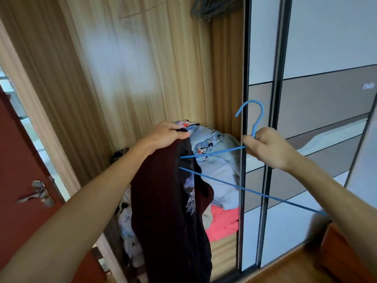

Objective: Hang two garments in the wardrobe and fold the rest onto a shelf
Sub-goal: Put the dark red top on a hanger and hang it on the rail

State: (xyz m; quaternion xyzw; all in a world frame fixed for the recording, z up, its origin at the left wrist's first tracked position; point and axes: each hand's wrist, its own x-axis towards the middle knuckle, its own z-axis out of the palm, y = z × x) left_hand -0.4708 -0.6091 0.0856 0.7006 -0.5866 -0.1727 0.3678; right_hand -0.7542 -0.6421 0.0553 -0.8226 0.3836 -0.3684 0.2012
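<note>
Wooden wardrobe shelf [223,256], pink garment [223,223] and light-blue heap [221,172] on it

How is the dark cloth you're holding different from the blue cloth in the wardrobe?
The dark cloth is maroon and black; the blue cloth is pale with cartoon prints. The dark cloth hangs from the left hand with the hanger going into it; the blue cloth lies crumpled on a pile. Neither is hung up.

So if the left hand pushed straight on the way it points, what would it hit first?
Probably the heaped light blue cloth just beyond the left hand; depth is unclear.
</note>
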